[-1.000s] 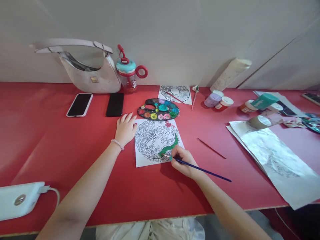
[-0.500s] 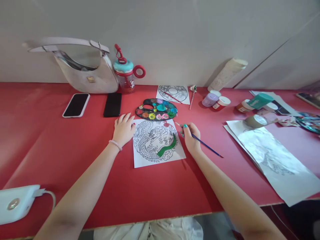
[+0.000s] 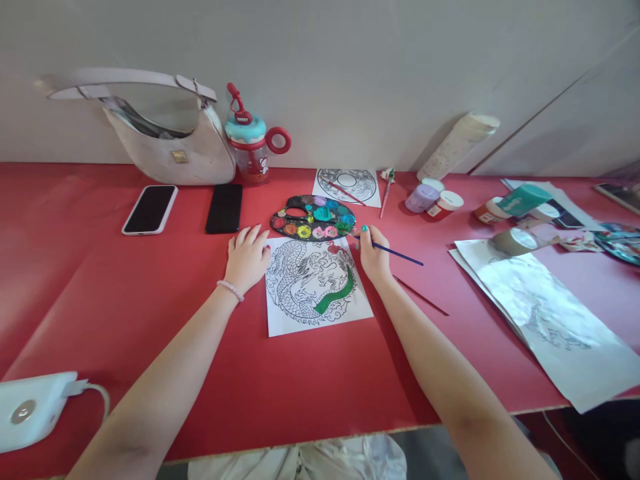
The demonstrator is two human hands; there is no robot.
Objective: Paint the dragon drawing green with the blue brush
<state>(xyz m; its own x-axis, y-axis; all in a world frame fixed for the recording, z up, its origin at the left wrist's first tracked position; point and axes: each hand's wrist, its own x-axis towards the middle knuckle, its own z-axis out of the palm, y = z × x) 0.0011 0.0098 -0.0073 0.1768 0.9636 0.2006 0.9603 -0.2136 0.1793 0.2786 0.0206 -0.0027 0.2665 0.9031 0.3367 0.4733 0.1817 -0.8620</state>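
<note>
My right hand point(image 3: 375, 252) is closed round a blue-handled paintbrush point(image 3: 400, 254), whose tip meets the green paint at the right end of the palette point(image 3: 313, 233). Below the palette lies a sheet with a line drawing of a dragon point(image 3: 300, 323); a curved band on it is painted green and a small patch at the top is red. My left hand point(image 3: 247, 259) lies flat, fingers spread, with its thumb side at the sheet's upper left edge. A thin red brush point(image 3: 420, 295) rests on the table beside my right forearm.
Two phones point(image 3: 150, 210), a white handbag point(image 3: 175, 157) and a lidded cup point(image 3: 248, 150) stand at the back left. Paint jars point(image 3: 423, 198), a leaning bottle point(image 3: 457, 147) and more sheets point(image 3: 545, 320) occupy the right. A round patterned print point(image 3: 347, 198) lies behind the palette.
My right hand has moved up and slightly left with the paintbrush, from beside the dragon sheet to the palette's green paint. The red brush on the table is now uncovered. My left hand stays put.
</note>
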